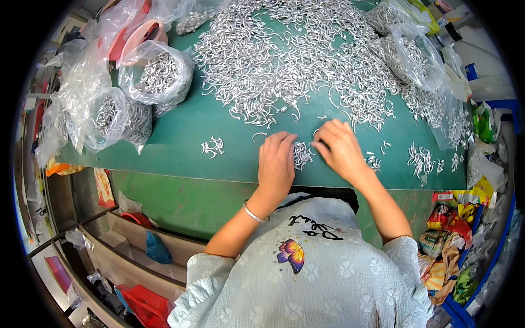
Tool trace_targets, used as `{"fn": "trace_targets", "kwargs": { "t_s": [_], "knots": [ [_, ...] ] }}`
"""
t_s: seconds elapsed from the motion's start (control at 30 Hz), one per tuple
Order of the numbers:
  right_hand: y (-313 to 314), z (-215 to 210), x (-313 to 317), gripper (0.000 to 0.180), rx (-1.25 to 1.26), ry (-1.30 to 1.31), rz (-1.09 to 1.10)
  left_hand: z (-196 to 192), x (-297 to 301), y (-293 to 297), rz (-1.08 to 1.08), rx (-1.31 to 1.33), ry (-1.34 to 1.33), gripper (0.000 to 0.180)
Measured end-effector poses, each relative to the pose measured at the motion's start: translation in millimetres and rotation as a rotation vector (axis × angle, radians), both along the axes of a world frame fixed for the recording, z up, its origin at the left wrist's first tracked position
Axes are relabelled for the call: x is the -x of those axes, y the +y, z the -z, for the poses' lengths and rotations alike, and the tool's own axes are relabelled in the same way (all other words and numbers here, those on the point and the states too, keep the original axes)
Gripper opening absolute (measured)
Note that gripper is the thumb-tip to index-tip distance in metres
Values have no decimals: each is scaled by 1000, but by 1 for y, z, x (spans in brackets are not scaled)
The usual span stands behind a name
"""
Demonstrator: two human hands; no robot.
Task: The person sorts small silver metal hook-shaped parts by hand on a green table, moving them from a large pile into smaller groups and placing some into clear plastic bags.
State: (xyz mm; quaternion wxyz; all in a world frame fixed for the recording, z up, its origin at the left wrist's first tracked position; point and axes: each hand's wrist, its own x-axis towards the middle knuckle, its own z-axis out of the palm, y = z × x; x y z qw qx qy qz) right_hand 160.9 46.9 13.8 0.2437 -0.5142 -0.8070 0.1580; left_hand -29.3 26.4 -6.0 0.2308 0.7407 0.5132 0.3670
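My left hand (276,165), with a silver bangle (255,212) on its wrist, rests at the left edge of a small pile of silver curved metal pieces (302,156). Its fingers are bent and closed at the tips; what they hold, if anything, is hidden. On the pile's other side is my right hand (342,151), fingers curled and thumb drawn in. A curved metal piece (315,133) shows by its fingertips, but I cannot make out what lies in its grip. Beyond both hands spreads a large heap of similar pieces (268,71).
Smaller groups of pieces lie at the left (213,147) and right (420,160) of the green table (180,156). Clear bags of pieces stand at the left (158,76) and right (418,57). Below left is a wooden drawer unit (186,273); colourful packets (451,224) fill the lower right.
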Motion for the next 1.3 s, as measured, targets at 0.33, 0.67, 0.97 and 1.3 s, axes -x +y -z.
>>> {"fn": "trace_targets", "kwargs": {
  "t_s": [0.33,0.67,0.97,1.3],
  "knots": [
    [9,2,-3,13,-29,-64,-6,-3,8,-12,-21,51,-85,29],
    [0,1,0,19,-41,-54,-14,-8,15,-9,-26,44,3,26],
    [-3,4,5,12,-5,-4,-50,-5,19,-2,19,50,89,22],
    [3,-12,11,10,165,308,57,-8,15,2,40,35,88,20]
  ]
}}
